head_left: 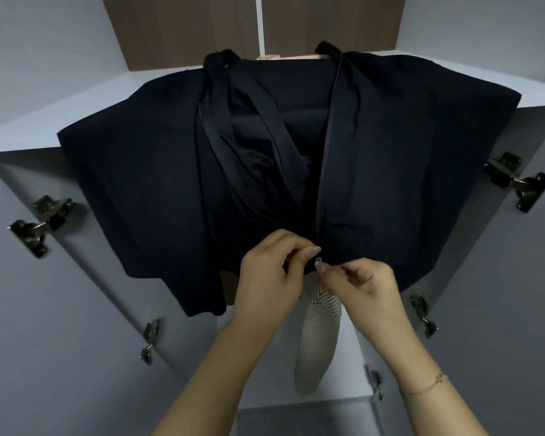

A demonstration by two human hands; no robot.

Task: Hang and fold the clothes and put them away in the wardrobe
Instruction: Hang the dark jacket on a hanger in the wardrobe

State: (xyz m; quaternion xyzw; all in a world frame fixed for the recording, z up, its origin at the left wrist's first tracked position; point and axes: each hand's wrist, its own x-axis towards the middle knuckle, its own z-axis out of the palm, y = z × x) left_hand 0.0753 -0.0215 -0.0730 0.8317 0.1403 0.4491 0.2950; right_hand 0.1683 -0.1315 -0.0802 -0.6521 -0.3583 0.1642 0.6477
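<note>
a dark navy jacket [132, 190] hangs in the open wardrobe [453, 39], filling most of the view, its shoulders on a pale hanger [266, 57] whose top just shows at the far edge of the garment. the front is open, the two zipper edges running down from the collar and meeting near the hem. there the left hand [266, 278] pinches the left front edge between thumb and forefinger, and the right hand [362, 286] pinches the small metal zipper pull [318, 263]; both grips are clenched on the jacket, the fingertips almost touching. a thin bracelet [425, 387] circles the right wrist. below the hem a striped, light-coloured garment [320, 322] hangs further inside. the wardrobe is pale grey: its two doors stand swung wide at left and right, each carrying dark metal hinges [41, 225], and brown wood-look panels [183, 29] split by a white strip sit at the far top. a grey ledge [296, 413] shows near the bottom.
</note>
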